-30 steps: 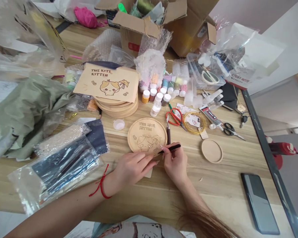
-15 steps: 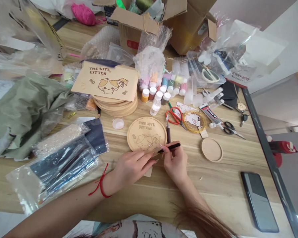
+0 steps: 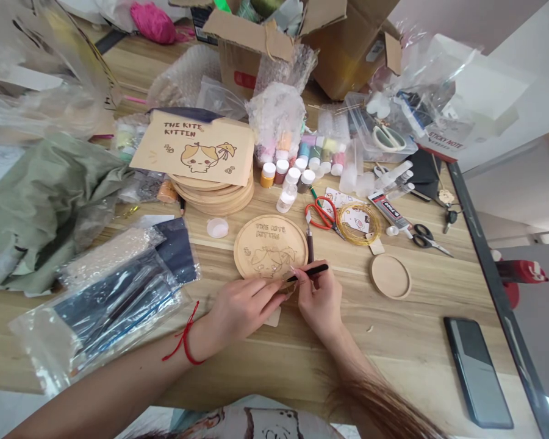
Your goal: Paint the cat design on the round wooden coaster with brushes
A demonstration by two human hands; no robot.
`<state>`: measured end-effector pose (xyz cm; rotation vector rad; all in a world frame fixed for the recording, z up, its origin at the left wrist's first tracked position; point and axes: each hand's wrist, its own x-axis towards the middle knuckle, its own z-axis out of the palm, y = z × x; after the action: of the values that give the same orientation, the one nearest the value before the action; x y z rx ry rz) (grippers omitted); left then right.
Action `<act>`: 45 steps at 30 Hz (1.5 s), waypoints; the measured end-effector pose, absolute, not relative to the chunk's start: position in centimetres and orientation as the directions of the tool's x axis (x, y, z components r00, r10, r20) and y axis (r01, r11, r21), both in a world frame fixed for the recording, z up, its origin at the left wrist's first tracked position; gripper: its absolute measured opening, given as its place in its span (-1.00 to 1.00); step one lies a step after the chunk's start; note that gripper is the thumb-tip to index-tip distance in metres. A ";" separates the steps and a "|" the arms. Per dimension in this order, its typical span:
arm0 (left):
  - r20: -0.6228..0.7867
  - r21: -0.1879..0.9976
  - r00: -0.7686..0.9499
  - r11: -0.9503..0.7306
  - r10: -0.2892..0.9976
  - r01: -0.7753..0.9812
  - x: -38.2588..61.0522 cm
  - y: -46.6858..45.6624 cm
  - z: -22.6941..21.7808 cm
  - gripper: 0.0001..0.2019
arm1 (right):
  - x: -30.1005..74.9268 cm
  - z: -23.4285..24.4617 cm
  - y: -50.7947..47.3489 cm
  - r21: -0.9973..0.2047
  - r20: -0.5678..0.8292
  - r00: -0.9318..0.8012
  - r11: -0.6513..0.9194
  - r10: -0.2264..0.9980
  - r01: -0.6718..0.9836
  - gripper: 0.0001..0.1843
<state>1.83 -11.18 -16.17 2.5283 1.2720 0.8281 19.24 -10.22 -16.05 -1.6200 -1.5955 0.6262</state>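
Note:
A round wooden plaque (image 3: 249, 235) with a raised rim lies in front of me, bearing the words "THE KITE KITTEN" and an outlined kitten. My left hand (image 3: 242, 308) holds its lower edge, fingers together and thumb close beside them; the fingers cover the bottom of the drawing. Between the thumb and fingers of my right hand (image 3: 321, 300) are black tweezers (image 3: 313, 272), their tips at the plaque's lower right, near the left fingertips. A thin golden strand seems to show by the tips, too fine to be sure. A dark-handled craft knife (image 3: 310, 244) lies right of the plaque.
Behind lie a coloured kitten picture (image 3: 192, 146) on stacked wooden discs (image 3: 217, 198), and paint bottles (image 3: 286, 198). To the right are red-handled pliers (image 3: 320, 213), coiled gold wire (image 3: 359, 224), a glue tube (image 3: 390, 213), a small round tray (image 3: 390, 276) and a phone (image 3: 478, 372).
My right hand and the tweezers have shifted slightly left. The left hand and the plaque stay almost where they were.

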 end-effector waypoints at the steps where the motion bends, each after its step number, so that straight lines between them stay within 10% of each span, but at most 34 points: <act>1: 0.397 0.404 0.474 -0.613 0.786 0.678 1.8 -11.2 -16.1 -0.84 | 19.2 -16.1 -10.2 -0.792 0.161 0.095 0.071 0.982 0.607 -0.89; 45: 0.410 0.423 0.453 -0.605 0.792 0.675 1.9 -11.1 -16.3 -0.79 | 19.1 -16.1 -10.1 -0.777 0.188 0.093 0.091 0.978 0.623 -0.92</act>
<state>1.91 -11.12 -16.26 2.5028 1.2800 0.8667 19.12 -10.14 -16.11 -1.6148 -1.6129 0.5936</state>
